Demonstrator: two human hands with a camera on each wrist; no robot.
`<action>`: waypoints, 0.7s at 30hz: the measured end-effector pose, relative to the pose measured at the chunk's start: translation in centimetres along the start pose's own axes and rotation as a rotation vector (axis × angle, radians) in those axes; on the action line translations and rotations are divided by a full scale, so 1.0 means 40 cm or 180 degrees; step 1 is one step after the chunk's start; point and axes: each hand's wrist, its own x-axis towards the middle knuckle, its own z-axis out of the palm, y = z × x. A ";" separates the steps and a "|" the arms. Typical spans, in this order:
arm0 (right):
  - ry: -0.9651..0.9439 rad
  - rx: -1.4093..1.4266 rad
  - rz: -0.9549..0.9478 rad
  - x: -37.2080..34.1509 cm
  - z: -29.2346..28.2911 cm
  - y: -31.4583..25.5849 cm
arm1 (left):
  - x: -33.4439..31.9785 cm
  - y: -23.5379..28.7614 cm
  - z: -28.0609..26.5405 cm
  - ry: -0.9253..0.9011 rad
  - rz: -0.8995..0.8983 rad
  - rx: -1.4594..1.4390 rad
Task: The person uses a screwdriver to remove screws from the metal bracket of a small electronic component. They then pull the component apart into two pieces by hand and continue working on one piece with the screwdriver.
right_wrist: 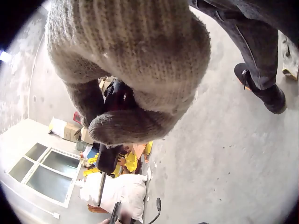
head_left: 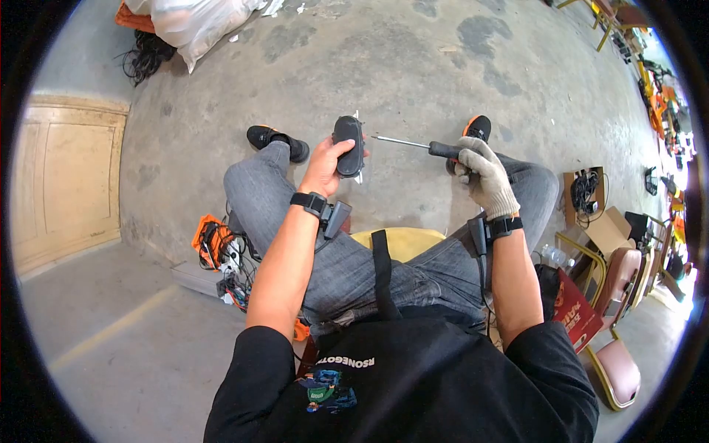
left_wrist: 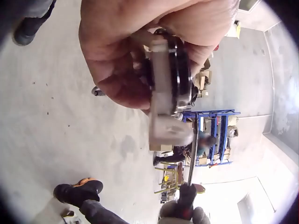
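Note:
In the head view my bare left hand (head_left: 322,168) grips a black oval device (head_left: 349,153), thumb laid over its face. The left wrist view shows the device (left_wrist: 181,77) edge-on, with a pale, translucent bracket (left_wrist: 163,130) on its back. My right hand (head_left: 489,176), in a knitted glove, holds a screwdriver (head_left: 443,150) by its dark handle. The screwdriver's metal shaft (head_left: 402,141) points left toward the device, its tip a short gap from the device's right edge. In the right wrist view, gloved fingers (right_wrist: 128,126) wrap the handle.
A yellow seat (head_left: 402,242) shows between the legs. Orange items and tangled wires (head_left: 235,266) lie at left. At right stand a cardboard box (head_left: 580,196) with black cable and a pink-padded chair (head_left: 619,373). A white sack (head_left: 196,26) lies at the far left.

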 end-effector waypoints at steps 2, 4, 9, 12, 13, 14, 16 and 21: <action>0.0023 0.0043 -0.0002 0.001 -0.005 0.001 | -0.010 0.003 0.010 0.0051 0.0033 0.0009; -0.0039 0.0169 0.0025 0.002 -0.005 0.000 | -0.014 0.006 0.021 0.0091 0.0066 0.0018; -0.0106 0.0211 -0.0012 -0.001 -0.001 0.001 | -0.002 0.002 -0.004 -0.0089 -0.0020 -0.0275; -0.0109 0.0221 -0.0045 0.003 -0.002 0.003 | 0.000 0.001 -0.001 -0.0281 -0.0027 -0.0275; -0.0118 0.0199 -0.0046 0.002 -0.003 0.005 | -0.005 0.001 0.005 -0.0381 -0.0022 -0.0298; -0.0144 0.0150 -0.0055 0.000 -0.007 0.004 | -0.004 0.003 0.008 -0.0376 -0.0039 -0.0195; -0.0197 0.0212 -0.0061 0.000 -0.014 0.004 | -0.009 0.007 0.012 -0.0384 -0.0061 -0.0369; -0.0180 0.0118 0.0006 -0.004 -0.012 -0.003 | -0.015 0.013 0.018 -0.0389 -0.0084 -0.0150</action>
